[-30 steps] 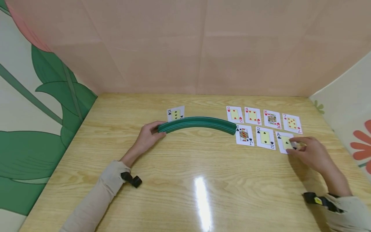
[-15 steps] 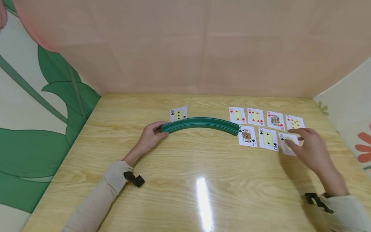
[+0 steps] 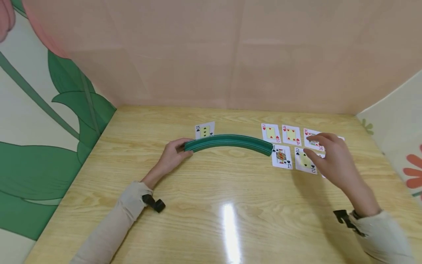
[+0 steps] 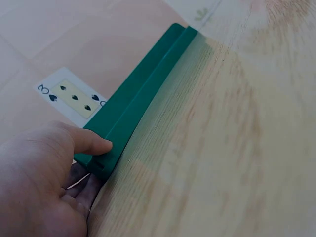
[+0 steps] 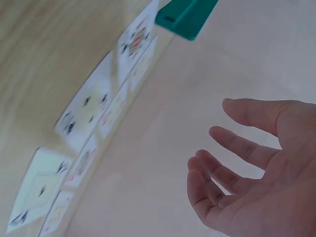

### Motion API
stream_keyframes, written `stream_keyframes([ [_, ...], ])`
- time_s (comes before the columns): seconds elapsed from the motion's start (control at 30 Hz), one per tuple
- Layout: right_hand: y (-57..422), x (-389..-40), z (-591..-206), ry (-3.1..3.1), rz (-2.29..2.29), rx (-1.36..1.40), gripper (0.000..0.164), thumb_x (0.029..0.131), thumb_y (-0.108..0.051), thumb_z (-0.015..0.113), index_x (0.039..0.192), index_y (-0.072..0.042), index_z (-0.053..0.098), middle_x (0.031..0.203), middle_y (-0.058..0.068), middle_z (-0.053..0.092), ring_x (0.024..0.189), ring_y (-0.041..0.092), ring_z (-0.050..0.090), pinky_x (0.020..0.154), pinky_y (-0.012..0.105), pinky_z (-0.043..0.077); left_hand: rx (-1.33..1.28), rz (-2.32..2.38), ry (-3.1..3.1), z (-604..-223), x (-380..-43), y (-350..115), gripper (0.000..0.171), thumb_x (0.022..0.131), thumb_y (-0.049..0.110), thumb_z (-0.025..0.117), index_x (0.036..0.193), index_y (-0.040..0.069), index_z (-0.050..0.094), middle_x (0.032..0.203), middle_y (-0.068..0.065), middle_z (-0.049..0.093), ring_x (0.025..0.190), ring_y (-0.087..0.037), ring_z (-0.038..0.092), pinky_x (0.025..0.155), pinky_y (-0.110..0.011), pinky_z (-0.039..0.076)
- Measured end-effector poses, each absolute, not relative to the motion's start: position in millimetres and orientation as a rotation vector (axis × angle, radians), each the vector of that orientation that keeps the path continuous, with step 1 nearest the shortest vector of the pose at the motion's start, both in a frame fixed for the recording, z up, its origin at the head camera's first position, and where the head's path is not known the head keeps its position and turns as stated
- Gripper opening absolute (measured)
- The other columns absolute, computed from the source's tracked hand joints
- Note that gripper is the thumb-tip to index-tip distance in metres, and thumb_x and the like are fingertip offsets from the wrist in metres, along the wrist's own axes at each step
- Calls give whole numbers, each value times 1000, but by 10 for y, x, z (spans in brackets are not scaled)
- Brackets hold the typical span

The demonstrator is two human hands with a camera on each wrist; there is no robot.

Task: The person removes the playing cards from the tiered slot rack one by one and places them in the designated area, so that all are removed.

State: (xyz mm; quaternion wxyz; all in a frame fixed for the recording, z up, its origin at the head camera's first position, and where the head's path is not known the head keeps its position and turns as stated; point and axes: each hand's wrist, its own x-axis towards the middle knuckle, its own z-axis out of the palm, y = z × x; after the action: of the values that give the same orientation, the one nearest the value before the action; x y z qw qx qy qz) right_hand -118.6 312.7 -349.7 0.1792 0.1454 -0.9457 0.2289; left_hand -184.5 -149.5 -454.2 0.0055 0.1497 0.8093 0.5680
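Observation:
My left hand [image 3: 171,156] pinches the left end of a curved green card holder [image 3: 227,140], thumb on the near side. A three of spades [image 4: 74,96] rises upright from the holder's left part, its lower edge hidden. My right hand [image 3: 333,161] hovers over the face-up cards at the right, thumb and fingers apart and nothing between them. Below it lie the two of spades [image 3: 303,161] and king of hearts [image 3: 310,132]. In the head view it mostly covers a black ace [image 5: 42,192] and the seven of diamonds [image 5: 55,215].
The jack of spades [image 3: 281,157] lies at the holder's right end. Behind it are the two of hearts [image 3: 270,133] and four of hearts [image 3: 291,135]. A pink cloth wall [image 3: 230,55] borders the wooden table [image 3: 197,220] at the back.
My right hand has let go of the black ace, lifted off it and moved left over the two of spades. My left hand keeps its hold on the card holder.

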Motion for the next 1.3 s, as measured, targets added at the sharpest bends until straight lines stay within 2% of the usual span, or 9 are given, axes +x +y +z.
stream_keyframes([
  [0.17, 2879, -1257, -3455, -2649, 660, 489, 33, 84, -1, 76, 114, 8, 65, 117, 33, 58, 116, 52, 45, 96, 65, 33, 454, 1765, 2537, -4538, -1824, -1478, 36, 91, 3, 71, 127, 5, 67, 125, -14, 65, 112, -26, 62, 97, -43, 51],
  [0.37, 2522, -1359, -3379, -2637, 677, 596, 32, 86, -4, 75, 116, 2, 67, 120, 25, 59, 118, 47, 47, 97, 63, 35, 477, 1752, 2545, -4294, -1687, -1429, 36, 91, -3, 68, 126, -4, 65, 124, -20, 64, 111, -31, 62, 96, -46, 51],
  [0.57, 2172, -1430, -3318, -2646, 720, 674, 29, 90, -7, 73, 118, -2, 67, 124, 20, 58, 121, 44, 45, 98, 59, 36, 474, 1748, 2516, -4168, -1632, -1406, 36, 91, -5, 67, 127, -5, 64, 126, -21, 63, 113, -32, 61, 97, -47, 50],
  [0.73, 1914, -1499, -3291, -2667, 725, 723, 29, 91, -10, 73, 119, -3, 68, 127, 20, 56, 122, 42, 44, 100, 57, 36, 490, 1767, 2507, -4197, -1644, -1403, 36, 91, -4, 67, 127, -4, 64, 125, -21, 64, 112, -31, 62, 97, -46, 51],
  [0.97, 1585, -1580, -3262, -2687, 742, 812, 28, 93, -11, 71, 120, -5, 69, 133, 19, 54, 127, 40, 42, 99, 57, 39, 495, 1786, 2535, -4586, -1843, -1439, 35, 91, 4, 71, 126, 10, 68, 124, -7, 66, 110, -19, 63, 94, -38, 53],
  [1.3, 1262, -1743, -3151, -2616, 800, 962, 22, 94, -10, 69, 115, -4, 71, 128, 15, 59, 125, 36, 46, 104, 54, 37, 520, 1778, 2545, -4582, -1856, -1378, 36, 91, 5, 71, 126, 9, 68, 123, -9, 66, 108, -20, 64, 92, -34, 54],
])
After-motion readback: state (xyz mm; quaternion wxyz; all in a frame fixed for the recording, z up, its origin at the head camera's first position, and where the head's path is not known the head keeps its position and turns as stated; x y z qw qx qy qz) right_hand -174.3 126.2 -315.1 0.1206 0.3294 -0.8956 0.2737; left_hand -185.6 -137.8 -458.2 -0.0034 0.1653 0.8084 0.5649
